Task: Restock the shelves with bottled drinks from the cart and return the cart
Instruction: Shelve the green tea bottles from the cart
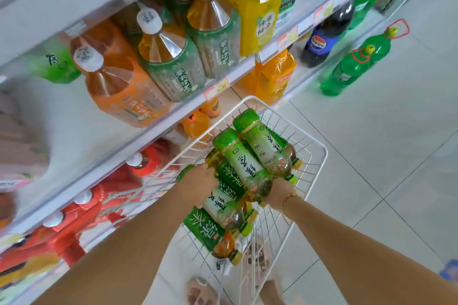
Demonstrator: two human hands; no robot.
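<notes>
The green tea bottles (238, 161) lie heaped in the white wire cart (319, 156), low in the view at about 6 o'clock, stacked on their sides with most caps pointing toward the person. Two pale-labelled ones sit on top of the pile. The right hand (281, 192) comes in from 5 o'clock and has its fingers wrapped round the cap ends of those top two. A thin gold bracelet (290, 199) circles its wrist. The left hand (198, 181) comes in from 7 o'clock and is pushed up against the left flank of the heap. Its fingers are buried among the bottles, so I cannot tell whether it is grasping one.

The cart stands hard up against the shelves (173, 116), which run from 8 o'clock up to 1 o'clock. At 10 o'clock stands a big orange-labelled bottle (128, 96), beside it two large green-labelled bottles (173, 69), then a tall yellow bottle (257, 7) toward 12. Red bottles (81, 218) fill the lower shelf at 8 o'clock. At 2 o'clock, green soda bottles (352, 67) and a dark cola bottle (322, 42) stand near the pale tiled floor (371, 156).
</notes>
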